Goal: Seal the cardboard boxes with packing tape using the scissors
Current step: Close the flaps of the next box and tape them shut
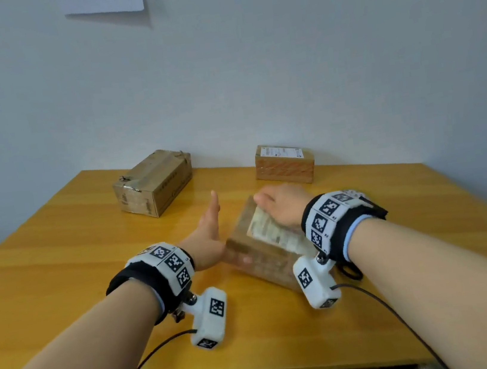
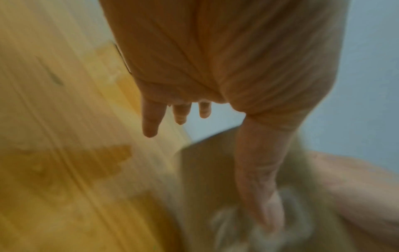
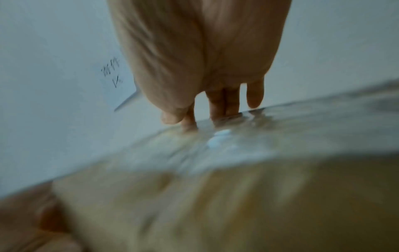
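Head view first: the blurry brown cardboard box with a white printed label [image 1: 270,243] sits tilted at the middle of the yellow wooden tabletop [image 1: 58,257]. The right hand [image 1: 283,207] is draped over its far top edge, fingers curled onto it, so that grip is on the box. The left hand [image 1: 209,236] stands on edge just beside the box's left side, fingers straight and released; I can't tell if the thumb touches. My guess is the box is being turned or positioned, not taped yet. No tape or scissors in sight, so the next move probably means fetching those. Two more boxes sit at the back: a scuffed, taped brown carton [image 1: 153,184] on the left and a smaller labelled brown box [image 1: 284,163] on the right, well apart.

Left wrist view: smeared, fingers [image 2: 151,119] extended over the wood, thumb down against the box.

Right wrist view: fingertips [image 3: 218,105] hooked over the box's shiny edge.
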